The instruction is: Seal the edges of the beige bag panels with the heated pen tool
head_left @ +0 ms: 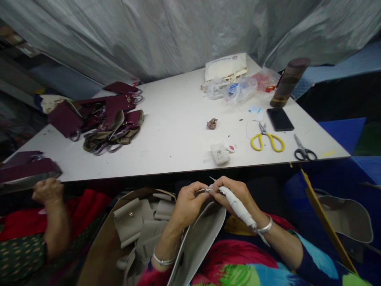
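Note:
Just below the table's front edge, my left hand [190,202] and my right hand [235,194] meet with fingertips almost touching. My left hand is closed in a pinch on a thin white cord [205,190]. Closed as well, my right hand grips the end of a white-wrapped bag handle [238,206], which runs back over the wrist. A thin pointed tip [212,178] sticks up between the fingers; its kind is unclear. Beneath my hands a grey bag [202,238] hangs in my lap, partly hidden by my left forearm.
A box [102,246] of grey bag pieces [139,222] stands at my left, beyond it a co-worker's fist [49,190]. On the white table [166,131] lie maroon bags [113,115], yellow-handled scissors [267,141], black scissors [304,151], a phone [280,119] and a bottle [288,83].

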Available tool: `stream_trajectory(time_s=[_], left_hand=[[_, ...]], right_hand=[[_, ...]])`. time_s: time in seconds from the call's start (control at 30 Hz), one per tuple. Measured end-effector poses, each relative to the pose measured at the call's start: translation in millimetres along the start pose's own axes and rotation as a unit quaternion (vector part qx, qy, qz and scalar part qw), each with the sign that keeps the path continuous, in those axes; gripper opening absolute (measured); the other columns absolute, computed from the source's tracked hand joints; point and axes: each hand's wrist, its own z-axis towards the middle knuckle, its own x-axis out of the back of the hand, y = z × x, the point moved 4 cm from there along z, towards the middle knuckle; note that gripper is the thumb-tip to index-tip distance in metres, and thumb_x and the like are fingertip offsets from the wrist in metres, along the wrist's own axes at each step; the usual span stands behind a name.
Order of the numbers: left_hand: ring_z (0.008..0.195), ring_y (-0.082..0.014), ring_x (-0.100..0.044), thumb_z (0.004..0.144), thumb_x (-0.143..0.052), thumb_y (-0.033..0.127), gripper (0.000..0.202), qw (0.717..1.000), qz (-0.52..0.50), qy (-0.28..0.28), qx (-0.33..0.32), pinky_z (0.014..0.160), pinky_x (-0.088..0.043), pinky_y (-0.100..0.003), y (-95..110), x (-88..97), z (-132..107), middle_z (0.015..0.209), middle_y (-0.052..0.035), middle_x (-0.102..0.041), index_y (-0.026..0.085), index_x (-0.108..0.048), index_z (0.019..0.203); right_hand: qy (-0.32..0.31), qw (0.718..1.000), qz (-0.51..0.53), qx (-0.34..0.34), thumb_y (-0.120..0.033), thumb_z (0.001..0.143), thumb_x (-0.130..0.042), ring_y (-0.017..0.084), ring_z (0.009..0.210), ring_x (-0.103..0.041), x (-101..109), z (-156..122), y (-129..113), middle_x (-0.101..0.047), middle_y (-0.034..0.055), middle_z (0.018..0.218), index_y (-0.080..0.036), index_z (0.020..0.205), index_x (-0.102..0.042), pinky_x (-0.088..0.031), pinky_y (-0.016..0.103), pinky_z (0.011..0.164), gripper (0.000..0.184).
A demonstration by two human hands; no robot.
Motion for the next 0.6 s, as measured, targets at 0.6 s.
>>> stream_trajectory(time_s=[0.6], left_hand=[[0.072,-0.0201,-0.066,0.081,-0.064,0.029,0.014,0.998,-0.022,0.020,0.050,0.071,-0.049,-0.029,-7.6,-40.6,33.3,0.073,-0.0027,-0.073,0.017,-0.071,0.078]], right_hand=[[0.182,0.974,-0.014,-0.131,-0.051,0.100,-0.066,0.016,0.065,-0.054,68.1,10.0,37.5,-0.060,-0.0012,0.076,-0.020,0.098,-0.060,-0.044,0.027,0.059,0.031]])
